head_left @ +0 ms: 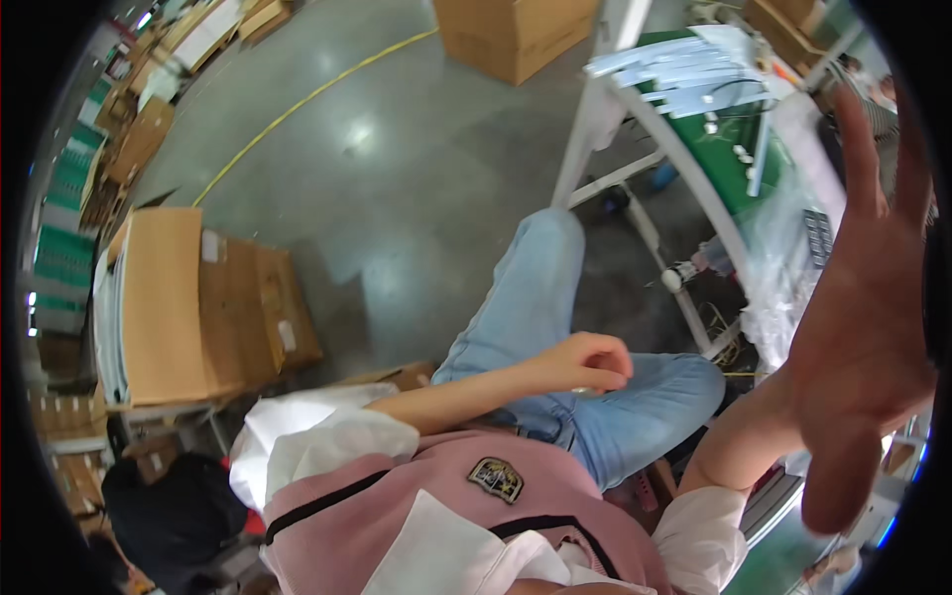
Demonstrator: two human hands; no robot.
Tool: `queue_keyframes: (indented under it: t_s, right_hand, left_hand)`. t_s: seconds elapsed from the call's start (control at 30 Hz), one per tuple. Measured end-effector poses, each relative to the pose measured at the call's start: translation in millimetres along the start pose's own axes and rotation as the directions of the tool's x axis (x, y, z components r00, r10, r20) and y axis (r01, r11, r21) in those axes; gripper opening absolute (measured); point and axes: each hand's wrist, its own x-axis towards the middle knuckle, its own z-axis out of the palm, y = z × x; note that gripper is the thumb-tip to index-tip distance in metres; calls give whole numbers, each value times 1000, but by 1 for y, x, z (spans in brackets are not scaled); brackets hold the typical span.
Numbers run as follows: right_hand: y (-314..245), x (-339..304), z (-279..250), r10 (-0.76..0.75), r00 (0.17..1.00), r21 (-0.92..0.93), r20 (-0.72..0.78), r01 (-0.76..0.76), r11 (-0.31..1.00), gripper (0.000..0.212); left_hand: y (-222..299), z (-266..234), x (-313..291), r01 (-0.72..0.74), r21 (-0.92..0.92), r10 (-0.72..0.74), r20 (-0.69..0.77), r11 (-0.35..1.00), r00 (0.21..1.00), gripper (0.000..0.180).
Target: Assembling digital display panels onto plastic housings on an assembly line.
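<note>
My right hand (853, 327) is raised very close to the camera at the right edge, its palm showing. Its fingers are stretched apart with nothing seen between them, and some fingertips run out of view. Over my lap, by the thigh of my light blue jeans (535, 283), my left hand (595, 363) is loosely curled. The inside of that curl is hidden. Beyond the right hand stands a workbench with a green top (719, 164). It bears a pile of pale strips (684, 74), small white pieces (742, 154) and a clear plastic bag (783, 248).
The bench's white frame (659, 238) rises at my right front. A large cardboard box (164, 307) stands at the left, and another box (516, 40) lies ahead on the grey floor. A yellow line (307, 96) crosses the floor. A person in black (174, 511) is behind at lower left.
</note>
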Motion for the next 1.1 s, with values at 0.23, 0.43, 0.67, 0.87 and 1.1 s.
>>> queue_keyframes:
  t_s: [0.23,0.43,0.67,0.87,1.1]
  right_hand:
    - [14,-57,-30,168,985,80,-28,-166,983,107]
    - [15,-60,-43,198,963,-169,-184,-229,958,107]
    - [-4,-60,-82,171,960,-360,-221,-243,901,107]
    - [10,-53,-91,212,956,-366,-204,-276,889,107]
    - [19,-47,-98,234,948,-359,-215,-300,884,106]
  left_hand:
    - [5,5,-6,98,229,-102,4,968,995,21]
    - [69,15,-8,79,-104,-45,297,991,954,47]
    - [171,62,18,-262,-650,585,346,714,734,58]
    - [178,40,14,-229,-703,620,368,673,693,56]
    - [187,30,18,-192,-732,646,409,654,645,54]
